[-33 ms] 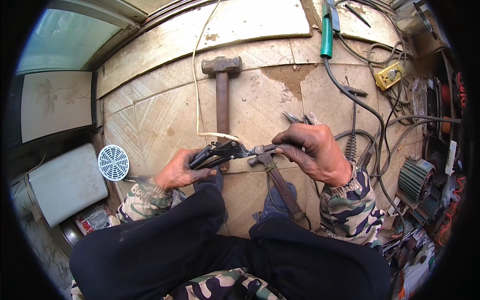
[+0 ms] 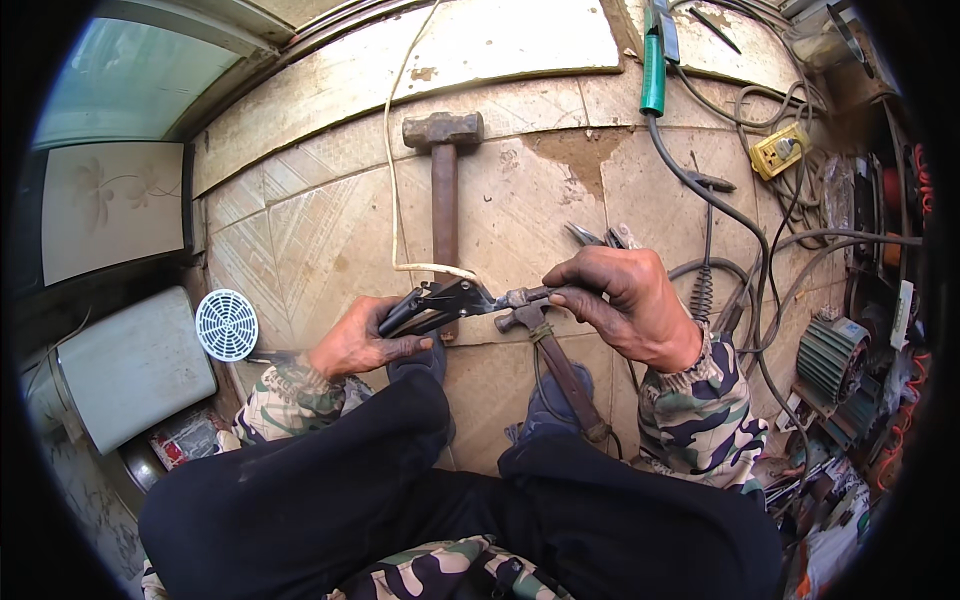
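My left hand [image 2: 355,340] is closed on a black hinged metal tool [image 2: 440,300]. My right hand [image 2: 625,305] pinches a short dark metal piece with a knurled fitting [image 2: 518,297] at that tool's right end. Just beneath, a small hammer [image 2: 565,375] with a dark handle lies at a slant between my shoes. A sledgehammer [image 2: 443,130] lies on the tiles beyond, with a pale cable running beside it and over the black tool. Pliers [image 2: 583,235] lie behind my right hand, partly hidden.
A green-handled welding holder [image 2: 653,80], coiled cables and a yellow socket block [image 2: 778,150] are at the upper right; a motor [image 2: 832,355] and assorted clutter line the right. At left are a white round grille [image 2: 226,325] and a grey box [image 2: 135,365]. My legs fill the bottom.
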The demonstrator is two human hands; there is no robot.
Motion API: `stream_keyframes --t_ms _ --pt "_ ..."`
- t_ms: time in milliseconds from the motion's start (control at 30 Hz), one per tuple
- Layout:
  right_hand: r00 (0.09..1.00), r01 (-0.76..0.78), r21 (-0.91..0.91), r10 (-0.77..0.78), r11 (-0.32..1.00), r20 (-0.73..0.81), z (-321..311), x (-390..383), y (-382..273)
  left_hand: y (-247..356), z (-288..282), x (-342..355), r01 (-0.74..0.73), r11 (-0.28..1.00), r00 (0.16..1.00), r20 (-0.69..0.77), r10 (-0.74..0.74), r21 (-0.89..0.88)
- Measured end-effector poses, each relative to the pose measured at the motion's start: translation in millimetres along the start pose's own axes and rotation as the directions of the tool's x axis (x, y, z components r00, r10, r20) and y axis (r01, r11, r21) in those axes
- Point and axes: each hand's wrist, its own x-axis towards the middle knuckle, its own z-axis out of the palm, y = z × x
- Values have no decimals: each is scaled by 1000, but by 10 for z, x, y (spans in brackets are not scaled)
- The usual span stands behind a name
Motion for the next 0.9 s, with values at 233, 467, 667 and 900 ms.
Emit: stream_keyframes --t_ms 233,467,667,900 --pt "995 101 24 -101 995 5 15 11 86 20 52 -16 -20 998 1000 -2 20 -61" --pt "998 42 36 -44 998 41 -5 5 61 9 44 -29 0 997 1000 5 0 -74" --pt "998 -14 97 8 995 63 12 -3 79 -28 38 -25 -1 999 1000 3 1 -52" --pt "994 -58 135 44 989 101 -8 -21 71 -22 32 -23 6 1000 1000 7 -6 -10"
